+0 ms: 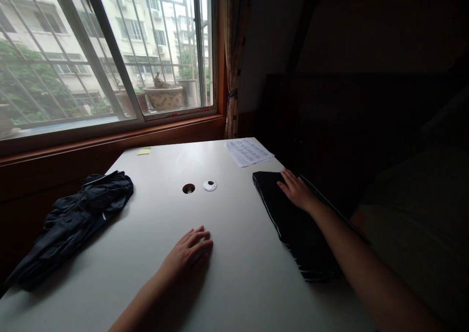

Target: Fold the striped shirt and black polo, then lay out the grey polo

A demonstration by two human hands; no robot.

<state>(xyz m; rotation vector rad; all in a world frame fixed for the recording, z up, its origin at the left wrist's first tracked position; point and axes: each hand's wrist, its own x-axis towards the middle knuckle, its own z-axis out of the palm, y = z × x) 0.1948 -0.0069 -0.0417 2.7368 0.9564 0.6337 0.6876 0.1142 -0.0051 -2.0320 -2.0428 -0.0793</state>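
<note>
My right hand lies flat with fingers stretched on the far end of a folded stack of black cloth. White edging shows along the stack's left side and near end; what garments make it up I cannot tell. Over the middle of the white table is my left hand, fingers loosely curved and a little apart, holding nothing visible. Whether it touches the tabletop is unclear. On the table's left side lies a crumpled dark garment with thin white trim.
A round cable hole opens mid-table, its white cover beside it. Printed papers lie at the far right corner, a yellow sticky note at the far left. Beyond stand a barred window and a tied curtain.
</note>
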